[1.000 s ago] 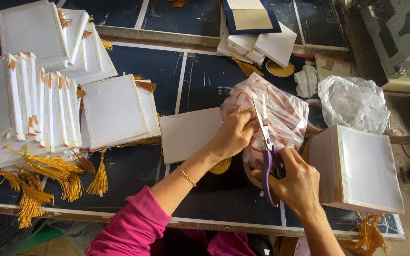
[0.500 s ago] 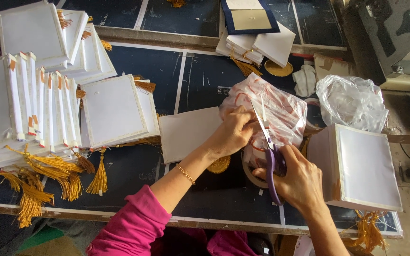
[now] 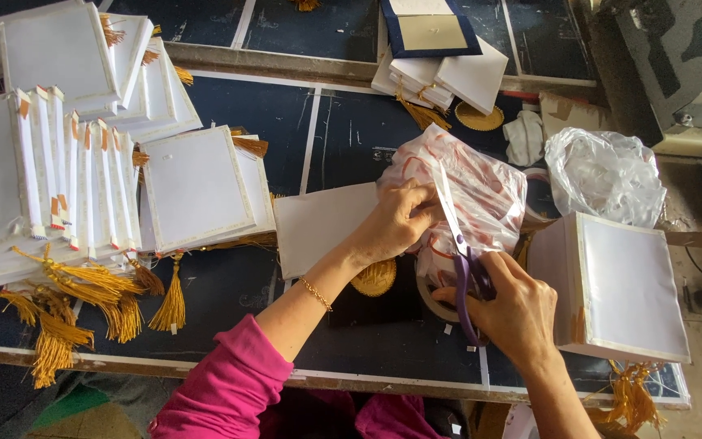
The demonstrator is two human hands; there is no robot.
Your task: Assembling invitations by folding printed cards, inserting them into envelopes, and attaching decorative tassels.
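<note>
My left hand presses down on a clear plastic bag filled with red and white pieces, gripping its near edge. My right hand holds purple-handled scissors whose blades point up across the bag beside my left fingers. A roll of tape lies partly hidden under the bag and my right hand. A gold round seal sits just below my left wrist, next to a white card.
Stacks of white booklets with gold tassels fill the left of the dark table. A white stack stands at the right edge, a crumpled clear bag behind it. More white cards and a navy folder lie at the back.
The scissors and my right hand have shifted slightly; my left hand keeps its hold on the bag. Little else has moved.
</note>
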